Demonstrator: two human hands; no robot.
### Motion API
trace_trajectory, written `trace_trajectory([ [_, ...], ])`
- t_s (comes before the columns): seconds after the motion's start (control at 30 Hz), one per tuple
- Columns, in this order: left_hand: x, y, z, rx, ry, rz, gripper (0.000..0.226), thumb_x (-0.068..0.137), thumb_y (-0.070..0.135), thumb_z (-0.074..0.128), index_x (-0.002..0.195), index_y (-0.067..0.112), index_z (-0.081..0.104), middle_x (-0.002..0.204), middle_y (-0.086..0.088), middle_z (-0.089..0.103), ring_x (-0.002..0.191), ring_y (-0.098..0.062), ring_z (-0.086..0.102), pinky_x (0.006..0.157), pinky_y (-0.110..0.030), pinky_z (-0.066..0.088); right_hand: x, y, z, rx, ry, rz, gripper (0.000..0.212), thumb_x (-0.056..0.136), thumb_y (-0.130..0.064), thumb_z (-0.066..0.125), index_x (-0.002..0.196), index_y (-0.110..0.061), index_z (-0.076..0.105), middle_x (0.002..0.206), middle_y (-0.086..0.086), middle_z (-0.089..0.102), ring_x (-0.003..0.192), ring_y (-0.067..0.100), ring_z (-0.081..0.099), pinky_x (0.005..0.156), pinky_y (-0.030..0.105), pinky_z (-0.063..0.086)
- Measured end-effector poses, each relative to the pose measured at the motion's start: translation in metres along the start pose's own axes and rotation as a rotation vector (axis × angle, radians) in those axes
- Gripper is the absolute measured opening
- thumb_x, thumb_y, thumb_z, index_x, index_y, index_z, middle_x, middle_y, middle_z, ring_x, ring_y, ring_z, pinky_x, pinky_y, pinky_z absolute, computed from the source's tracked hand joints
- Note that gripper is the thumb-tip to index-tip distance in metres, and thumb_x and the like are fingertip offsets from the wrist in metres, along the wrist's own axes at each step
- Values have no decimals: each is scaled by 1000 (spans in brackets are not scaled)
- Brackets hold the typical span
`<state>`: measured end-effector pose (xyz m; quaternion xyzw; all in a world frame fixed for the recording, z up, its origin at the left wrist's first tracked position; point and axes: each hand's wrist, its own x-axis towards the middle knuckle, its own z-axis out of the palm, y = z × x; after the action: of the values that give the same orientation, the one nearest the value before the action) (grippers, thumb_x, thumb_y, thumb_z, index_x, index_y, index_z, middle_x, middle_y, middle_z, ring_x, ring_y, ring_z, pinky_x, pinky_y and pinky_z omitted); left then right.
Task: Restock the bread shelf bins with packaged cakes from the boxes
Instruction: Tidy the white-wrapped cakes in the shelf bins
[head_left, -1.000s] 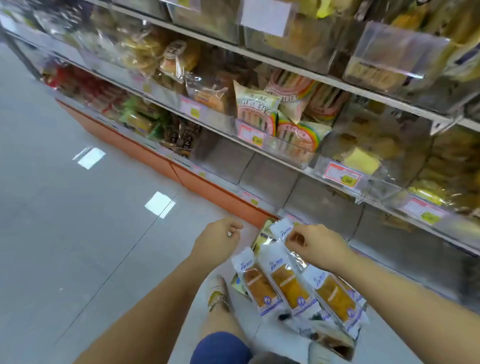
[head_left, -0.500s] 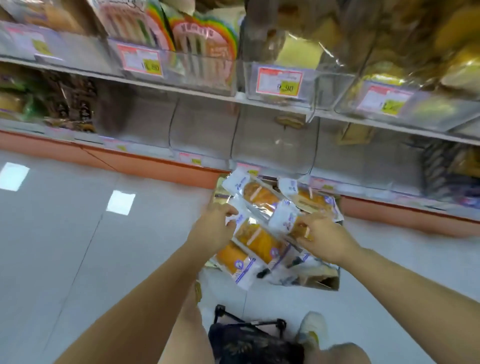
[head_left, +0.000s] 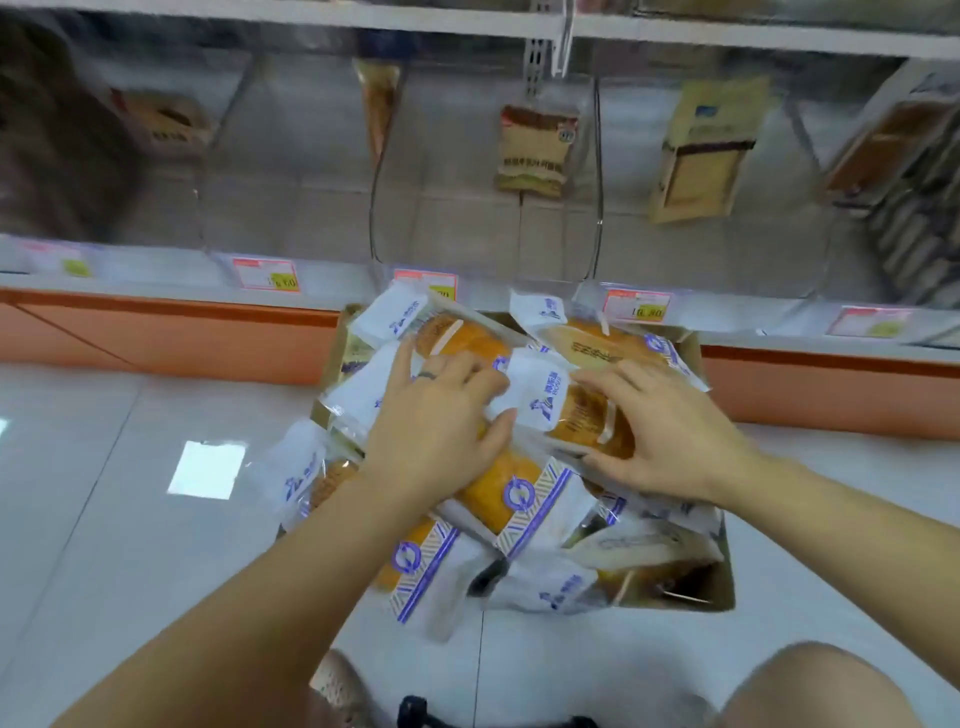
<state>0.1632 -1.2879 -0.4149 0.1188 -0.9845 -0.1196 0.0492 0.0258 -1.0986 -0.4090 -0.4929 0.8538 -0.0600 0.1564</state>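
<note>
Several packaged cakes (head_left: 524, 493) in white and blue wrappers fan out over an open cardboard box (head_left: 722, 582) on the floor. My left hand (head_left: 436, 431) lies on top of the bundle, thumb hooked round its near side, gripping several packs. My right hand (head_left: 670, 441) holds one cake pack (head_left: 566, 410) at the bundle's right, fingers over it and thumb under. More packs lie in the box beneath. Straight ahead are the bottom shelf's clear bins (head_left: 311, 208), which look bare apart from sample packs (head_left: 537, 150) at the back.
Price tags (head_left: 266, 274) line the bin fronts. An orange plinth (head_left: 171, 332) runs under the shelf, just behind the box. Pale tiled floor (head_left: 104, 519) spreads to the left. My knee (head_left: 831, 686) and shoe (head_left: 337, 686) are at the bottom edge.
My view has dropped and moved in on the bottom shelf. Both hands stay on the bundle of cake packs, which now sits low over the box, nearer the bins.
</note>
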Motion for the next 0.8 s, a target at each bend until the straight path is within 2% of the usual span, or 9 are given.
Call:
trace_trajectory([
  [0.1, 9, -1, 9, 67, 71, 60, 43, 83, 51, 37, 97, 25, 69, 92, 5, 67, 85, -21, 66, 102, -47, 38, 7, 7, 15, 47, 133, -23, 80, 66, -63, 51, 138, -28, 44, 127, -4, 53, 118, 20, 49, 96, 42, 46],
  [0.2, 14, -2, 10, 99, 41, 56, 51, 83, 54, 32, 109, 26, 65, 108, 5, 65, 104, -19, 60, 103, -37, 32, 8, 9, 29, 89, 244, -42, 79, 66, -62, 53, 137, -27, 46, 131, -4, 53, 124, 18, 46, 102, 39, 41],
  [0.27, 14, -3, 13, 136, 64, 62, 51, 85, 54, 31, 116, 27, 62, 118, 6, 62, 112, -17, 56, 104, -34, 28, 6, 8, 34, 108, 304, -46, 76, 71, -57, 62, 138, -26, 46, 135, -3, 52, 127, 17, 44, 104, 37, 39],
  [0.4, 11, 4, 12, 232, 102, 64, 39, 94, 49, 42, 123, 29, 57, 126, 6, 58, 117, -18, 53, 107, -35, 26, -7, 4, 33, 101, 312, -19, 78, 78, -55, 66, 144, -30, 34, 146, -8, 41, 129, 12, 42, 101, 35, 42],
  [0.5, -1, 11, 4, 222, 175, 32, 35, 94, 43, 45, 123, 28, 58, 123, 3, 57, 115, -22, 53, 99, -33, 31, -28, 3, 30, 113, 271, 82, 79, 77, -60, 63, 144, -32, 31, 147, -9, 39, 128, 13, 42, 98, 36, 43],
  [0.57, -17, 16, -3, 161, 251, -19, 31, 94, 38, 48, 120, 25, 59, 119, -1, 56, 111, -26, 54, 90, -34, 36, -43, 4, 31, 145, 247, 149, 79, 77, -61, 63, 144, -31, 33, 147, -8, 40, 125, 13, 45, 94, 32, 43],
  [0.67, -42, 17, -8, 106, 325, -192, 28, 93, 40, 51, 109, 17, 54, 111, -5, 52, 105, -28, 53, 78, -36, 40, -58, 5, 32, 224, 215, 246, 80, 78, -56, 66, 145, -27, 33, 145, -3, 43, 119, 17, 51, 90, 30, 43],
  [0.73, -57, 13, -11, 80, 286, -332, 37, 92, 50, 48, 101, 15, 52, 108, -7, 56, 100, -30, 55, 77, -37, 42, -63, 5, 32, 266, 213, 281, 81, 77, -48, 70, 145, -25, 33, 139, 0, 49, 112, 17, 53, 86, 27, 42],
  [0.8, -69, 11, -15, 133, 152, -439, 57, 91, 64, 37, 103, 13, 58, 112, -9, 62, 102, -31, 57, 80, -36, 43, -65, 2, 31, 297, 202, 308, 85, 73, -46, 76, 144, -25, 34, 134, -1, 53, 108, 16, 53, 84, 27, 42],
])
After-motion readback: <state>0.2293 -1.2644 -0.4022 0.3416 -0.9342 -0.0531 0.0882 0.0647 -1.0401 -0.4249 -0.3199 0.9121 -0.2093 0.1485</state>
